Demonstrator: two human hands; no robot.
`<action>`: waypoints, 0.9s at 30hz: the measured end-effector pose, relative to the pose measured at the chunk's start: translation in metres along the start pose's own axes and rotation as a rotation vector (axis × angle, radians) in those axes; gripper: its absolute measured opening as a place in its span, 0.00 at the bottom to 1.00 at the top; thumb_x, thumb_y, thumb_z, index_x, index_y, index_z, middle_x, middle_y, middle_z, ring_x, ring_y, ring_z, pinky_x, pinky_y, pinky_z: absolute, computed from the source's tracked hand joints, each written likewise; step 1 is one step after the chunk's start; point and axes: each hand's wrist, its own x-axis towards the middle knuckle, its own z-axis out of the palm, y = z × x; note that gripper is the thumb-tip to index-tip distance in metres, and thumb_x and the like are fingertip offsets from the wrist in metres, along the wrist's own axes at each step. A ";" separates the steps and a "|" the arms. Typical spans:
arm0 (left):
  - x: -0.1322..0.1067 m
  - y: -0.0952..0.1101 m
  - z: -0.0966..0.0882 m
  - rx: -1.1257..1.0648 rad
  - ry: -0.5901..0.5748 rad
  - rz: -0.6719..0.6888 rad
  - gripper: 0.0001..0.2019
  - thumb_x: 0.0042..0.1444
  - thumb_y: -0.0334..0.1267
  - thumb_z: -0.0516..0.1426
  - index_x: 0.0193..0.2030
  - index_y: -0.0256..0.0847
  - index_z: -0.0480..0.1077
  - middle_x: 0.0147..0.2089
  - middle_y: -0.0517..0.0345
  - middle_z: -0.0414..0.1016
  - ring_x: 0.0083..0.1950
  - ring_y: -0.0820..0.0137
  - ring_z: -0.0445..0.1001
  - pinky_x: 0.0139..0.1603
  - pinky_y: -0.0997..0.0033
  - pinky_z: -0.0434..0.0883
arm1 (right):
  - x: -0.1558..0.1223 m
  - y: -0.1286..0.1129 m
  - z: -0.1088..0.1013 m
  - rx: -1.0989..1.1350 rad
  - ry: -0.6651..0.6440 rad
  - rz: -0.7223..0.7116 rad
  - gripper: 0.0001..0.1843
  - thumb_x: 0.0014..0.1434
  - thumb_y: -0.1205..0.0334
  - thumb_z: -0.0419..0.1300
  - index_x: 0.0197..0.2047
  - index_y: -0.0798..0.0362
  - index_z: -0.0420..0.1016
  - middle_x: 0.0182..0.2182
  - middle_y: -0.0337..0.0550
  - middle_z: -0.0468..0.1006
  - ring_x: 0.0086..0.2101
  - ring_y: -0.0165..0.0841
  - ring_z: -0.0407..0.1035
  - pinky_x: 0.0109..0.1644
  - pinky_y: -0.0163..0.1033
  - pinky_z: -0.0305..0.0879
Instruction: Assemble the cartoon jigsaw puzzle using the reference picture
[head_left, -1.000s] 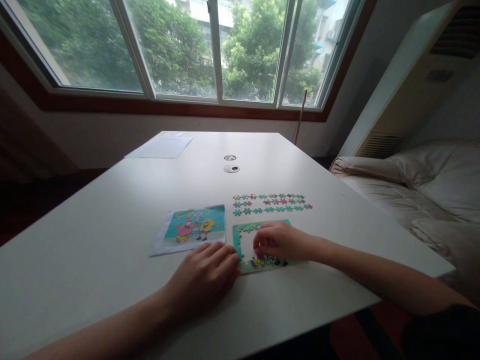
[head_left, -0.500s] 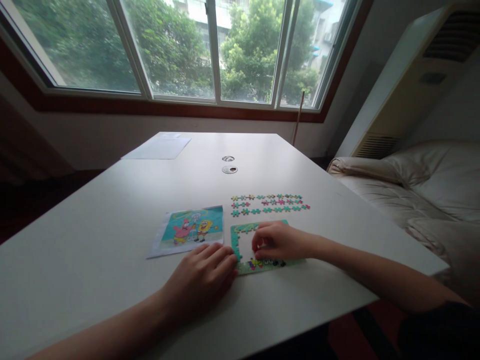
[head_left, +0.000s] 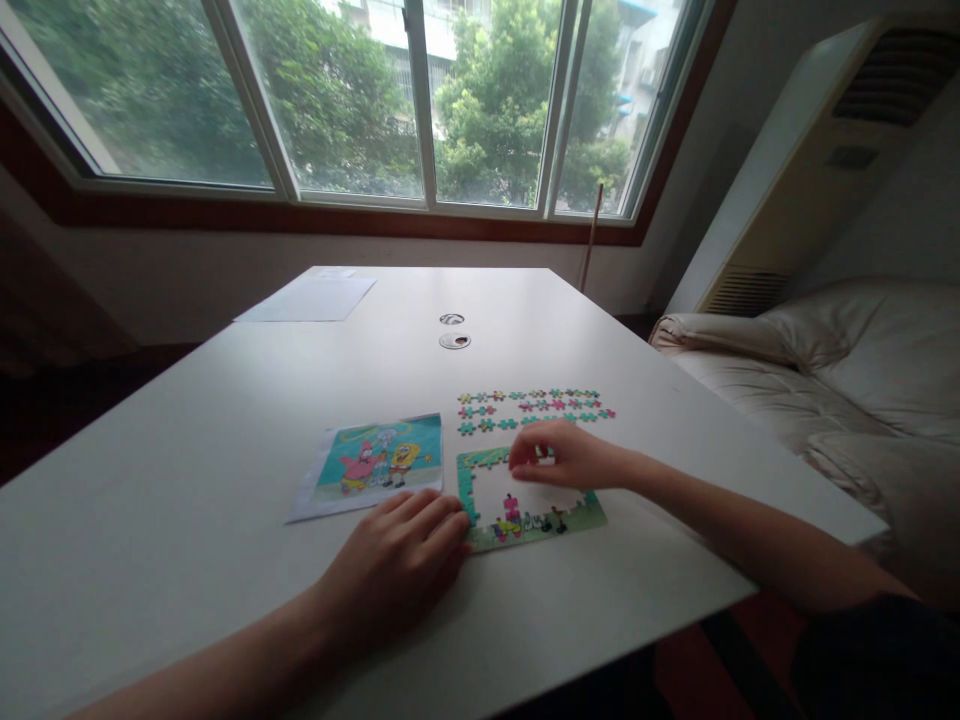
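A jigsaw puzzle board [head_left: 592,516] lies near the table's front, its picture border in place and a pale area in the middle. One pink jigsaw piece [head_left: 511,505] stands in that area, just above the yellow and pink bottom part. My left hand [head_left: 409,540] rests on the table, fingers laid out loosely, their tips at the board's left edge. Above the board's upper middle hovers my right hand [head_left: 559,455], thumb and forefinger curled together; I see nothing between them. Left of the board is a printed cartoon reference picture [head_left: 382,455]. Loose jigsaw pieces [head_left: 529,423] lie in rows behind the board.
Two round openings [head_left: 454,341] are set in the white table [head_left: 225,480] farther back. A white sheet [head_left: 307,298] lies at the far left corner. A light sofa [head_left: 750,360] stands to the right, and windows are beyond the table.
My right hand has lifted and moved back from the board's lower middle, leaving the pink jigsaw piece visible there. My left hand stays at the board's edge. The view has shifted slightly.
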 end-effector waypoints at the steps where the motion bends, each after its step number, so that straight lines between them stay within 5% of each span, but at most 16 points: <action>1: 0.000 0.000 0.000 -0.002 -0.002 0.000 0.08 0.58 0.32 0.48 0.39 0.39 0.68 0.37 0.53 0.73 0.38 0.64 0.70 0.35 0.64 0.69 | 0.001 0.011 -0.009 -0.023 0.069 0.035 0.08 0.55 0.61 0.57 0.32 0.57 0.73 0.26 0.39 0.73 0.26 0.25 0.65 0.31 0.30 0.61; 4: -0.001 -0.001 0.002 -0.007 -0.004 -0.001 0.08 0.58 0.32 0.48 0.39 0.39 0.68 0.37 0.53 0.73 0.38 0.64 0.70 0.35 0.63 0.69 | 0.000 0.051 -0.038 -0.154 0.245 0.182 0.09 0.54 0.61 0.57 0.33 0.57 0.74 0.26 0.41 0.74 0.26 0.26 0.66 0.31 0.31 0.60; 9: 0.000 0.000 0.002 -0.007 0.013 0.003 0.09 0.58 0.32 0.48 0.39 0.39 0.68 0.37 0.53 0.73 0.38 0.65 0.70 0.36 0.64 0.69 | -0.007 0.093 -0.060 -0.282 0.210 0.281 0.10 0.53 0.60 0.58 0.34 0.55 0.77 0.30 0.43 0.76 0.29 0.29 0.68 0.33 0.32 0.62; 27: 0.002 0.001 -0.002 0.004 -0.006 0.000 0.09 0.58 0.31 0.47 0.38 0.38 0.68 0.35 0.52 0.72 0.37 0.65 0.71 0.36 0.65 0.70 | 0.004 0.101 -0.052 -0.212 0.029 0.409 0.15 0.46 0.55 0.62 0.34 0.56 0.77 0.27 0.41 0.75 0.28 0.29 0.67 0.32 0.32 0.60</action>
